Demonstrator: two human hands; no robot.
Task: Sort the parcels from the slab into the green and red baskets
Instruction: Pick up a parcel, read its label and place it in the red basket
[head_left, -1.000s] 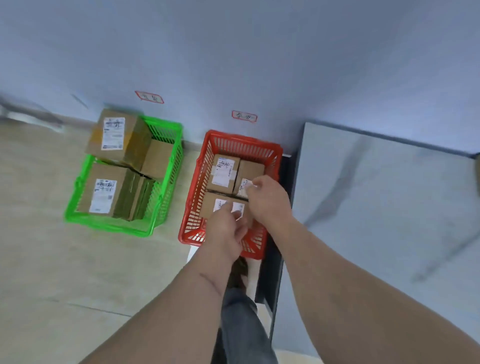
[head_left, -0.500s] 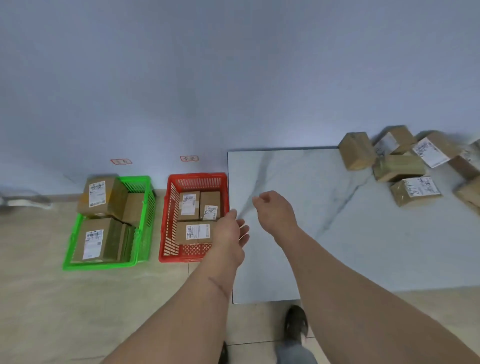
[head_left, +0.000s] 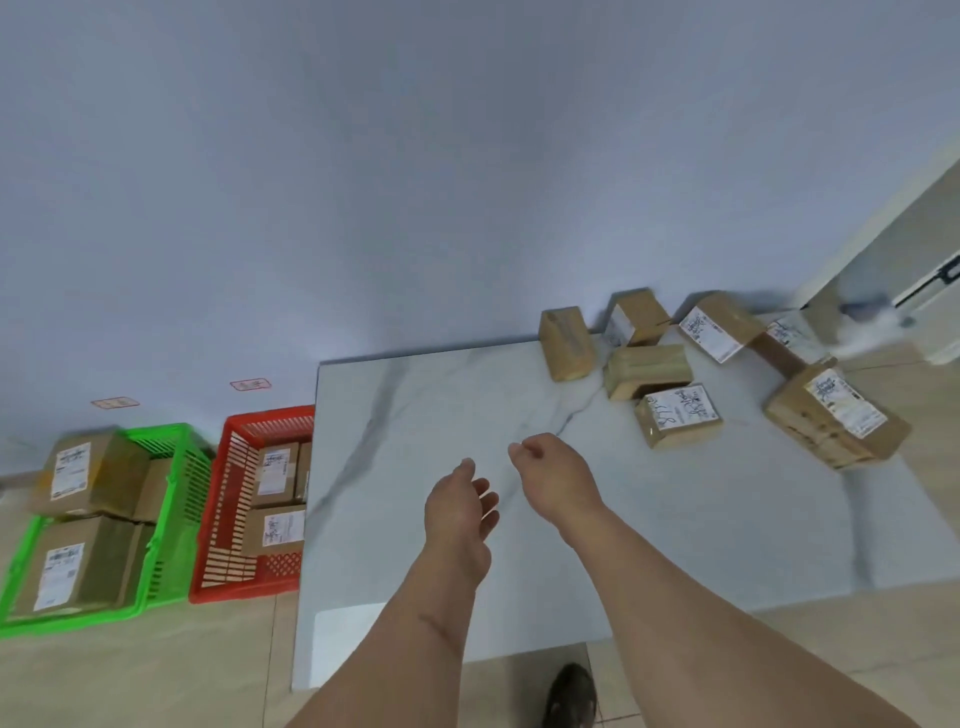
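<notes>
Red basket right side hidden behind slab; parcel labels unreadable; far-right object blurred

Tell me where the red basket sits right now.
In the head view the red basket stands on the floor at the left, between the green basket and the left edge of the marble slab, which hides its right side.

A bare parcel-sorting room: labelled cardboard parcels heaped on a marble slab, green basket and red basket on tile floor under wall tags
</notes>
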